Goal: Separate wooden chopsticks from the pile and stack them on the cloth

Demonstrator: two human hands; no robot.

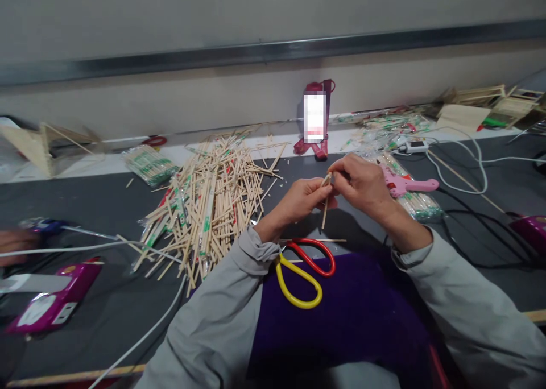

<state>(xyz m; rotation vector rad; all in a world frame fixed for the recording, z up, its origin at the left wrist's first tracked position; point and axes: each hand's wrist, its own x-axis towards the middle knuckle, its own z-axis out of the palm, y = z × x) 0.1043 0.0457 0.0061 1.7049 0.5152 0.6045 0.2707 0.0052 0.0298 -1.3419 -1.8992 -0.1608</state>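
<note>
Thin wooden sticks (pixel 325 214) are pinched between the fingers of my left hand (pixel 301 200), one pointing down below the hand. My right hand (pixel 360 184) meets it at the sticks' upper end, its fingers closed there; exactly what they grip is partly hidden. Just below my hands lies a pair of scissors with one red and one yellow handle (pixel 298 303); its blades are covered by my left sleeve. A large heap of wooden chopsticks (pixel 222 195), some in clear wrappers, spreads to the left. Beyond my right hand rests a pink glue gun (pixel 412 185).
A lit phone on a red stand (pixel 314 116) leans by the wall. Bundled chopsticks (pixel 151 164) lie left, more wrapped ones (pixel 388 127) back right. White cables (pixel 480 167) cross both sides. A purple device (pixel 55 298) and another person's blurred hand (pixel 17 244) are far left.
</note>
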